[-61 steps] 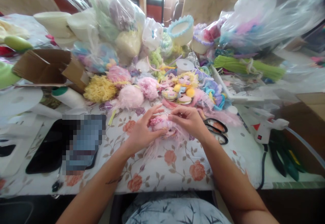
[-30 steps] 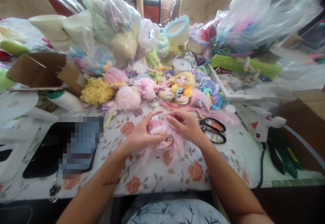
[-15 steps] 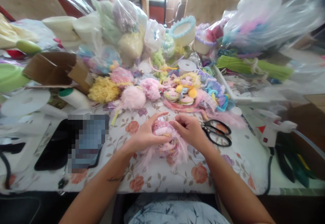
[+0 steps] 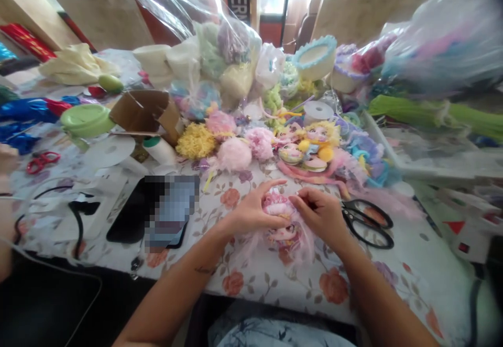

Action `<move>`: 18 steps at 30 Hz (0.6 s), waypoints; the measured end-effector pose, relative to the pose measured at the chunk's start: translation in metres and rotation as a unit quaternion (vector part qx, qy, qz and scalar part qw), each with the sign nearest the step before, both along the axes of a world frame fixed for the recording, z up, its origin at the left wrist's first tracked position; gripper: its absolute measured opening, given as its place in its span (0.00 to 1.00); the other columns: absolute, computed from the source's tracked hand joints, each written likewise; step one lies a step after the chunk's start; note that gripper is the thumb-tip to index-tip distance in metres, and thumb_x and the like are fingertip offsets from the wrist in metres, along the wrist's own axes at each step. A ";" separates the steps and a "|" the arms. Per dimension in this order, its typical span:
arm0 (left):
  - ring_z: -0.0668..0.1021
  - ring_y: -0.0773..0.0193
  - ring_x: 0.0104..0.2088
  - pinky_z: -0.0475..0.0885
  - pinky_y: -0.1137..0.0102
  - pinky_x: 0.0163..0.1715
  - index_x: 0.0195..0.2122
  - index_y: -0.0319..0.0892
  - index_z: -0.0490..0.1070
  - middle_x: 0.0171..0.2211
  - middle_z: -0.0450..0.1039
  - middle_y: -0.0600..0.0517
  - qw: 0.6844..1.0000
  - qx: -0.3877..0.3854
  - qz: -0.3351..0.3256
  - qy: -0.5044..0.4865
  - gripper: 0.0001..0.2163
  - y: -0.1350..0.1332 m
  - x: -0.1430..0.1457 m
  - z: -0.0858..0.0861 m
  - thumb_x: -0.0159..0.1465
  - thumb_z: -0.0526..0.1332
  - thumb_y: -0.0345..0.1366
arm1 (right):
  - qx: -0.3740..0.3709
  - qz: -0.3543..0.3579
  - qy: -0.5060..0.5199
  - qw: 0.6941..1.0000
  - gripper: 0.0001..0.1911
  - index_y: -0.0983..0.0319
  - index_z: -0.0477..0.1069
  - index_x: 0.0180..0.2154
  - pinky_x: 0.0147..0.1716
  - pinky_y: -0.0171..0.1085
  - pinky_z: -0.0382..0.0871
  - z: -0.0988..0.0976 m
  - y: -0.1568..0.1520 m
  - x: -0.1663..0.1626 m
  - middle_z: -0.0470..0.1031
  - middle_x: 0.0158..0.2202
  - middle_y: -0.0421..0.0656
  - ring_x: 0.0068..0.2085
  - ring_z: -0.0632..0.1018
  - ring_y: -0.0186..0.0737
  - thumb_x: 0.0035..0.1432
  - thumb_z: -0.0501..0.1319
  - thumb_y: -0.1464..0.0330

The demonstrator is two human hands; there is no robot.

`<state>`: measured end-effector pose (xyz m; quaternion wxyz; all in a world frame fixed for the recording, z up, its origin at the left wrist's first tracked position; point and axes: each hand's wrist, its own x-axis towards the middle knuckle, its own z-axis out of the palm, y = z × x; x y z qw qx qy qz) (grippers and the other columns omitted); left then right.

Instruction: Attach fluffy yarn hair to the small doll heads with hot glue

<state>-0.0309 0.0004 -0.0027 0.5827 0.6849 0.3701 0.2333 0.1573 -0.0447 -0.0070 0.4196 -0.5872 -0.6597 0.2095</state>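
A pink-haired doll [image 4: 283,231] with a painted face lies on the flowered tablecloth in front of me. My left hand [image 4: 257,206] is closed around its top, thumb across the pale pink band and fingers along the far side. Just to the right, my right hand [image 4: 319,212] has thumb and forefinger pinched together beside the doll's head. A small whitish bit shows at those fingertips, too small to name. Black-handled scissors [image 4: 369,224] lie to the right of my right hand, their blades partly hidden by it.
Yellow-haired dolls [image 4: 320,133], a pink fluffy ball [image 4: 234,154] and yellow curly yarn [image 4: 195,141] crowd the table behind. Left are a phone [image 4: 135,210], a cardboard box [image 4: 143,114] and red scissors [image 4: 42,162]. A white glue gun [image 4: 467,237] stands right. Another person's arm [image 4: 6,216] shows at the left edge.
The view has swung left, so the table's contents sit further right and the red scissors and another person's arm have come in. Both hands keep nearly the same pose at the doll.
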 end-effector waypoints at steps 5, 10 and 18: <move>0.73 0.61 0.38 0.70 0.69 0.36 0.61 0.51 0.61 0.49 0.70 0.51 1.000 0.001 -0.016 0.003 0.38 -0.001 0.000 0.004 0.48 0.72 0.41 | -0.044 0.035 0.012 0.998 0.17 0.63 0.67 0.24 0.19 0.32 0.52 0.009 0.001 0.006 0.60 0.17 0.35 0.20 0.60 0.29 0.59 0.59 0.58; 0.73 0.60 0.39 0.71 0.67 0.37 0.61 0.52 0.61 0.48 0.70 0.51 0.999 0.006 -0.038 0.007 0.38 0.000 0.000 0.006 0.48 0.72 0.42 | -0.055 0.047 -0.001 0.997 0.19 0.63 0.66 0.22 0.19 0.32 0.52 0.008 -0.001 0.008 0.60 0.17 0.35 0.20 0.59 0.29 0.60 0.59 0.58; 0.74 0.55 0.46 0.72 0.65 0.43 0.61 0.50 0.61 0.53 0.69 0.49 1.000 0.005 -0.023 0.003 0.39 -0.001 0.000 0.005 0.48 0.71 0.39 | 0.029 0.007 -0.053 0.998 0.16 0.62 0.68 0.22 0.20 0.31 0.56 0.003 -0.002 0.001 0.65 0.16 0.36 0.19 0.64 0.29 0.58 0.61 0.61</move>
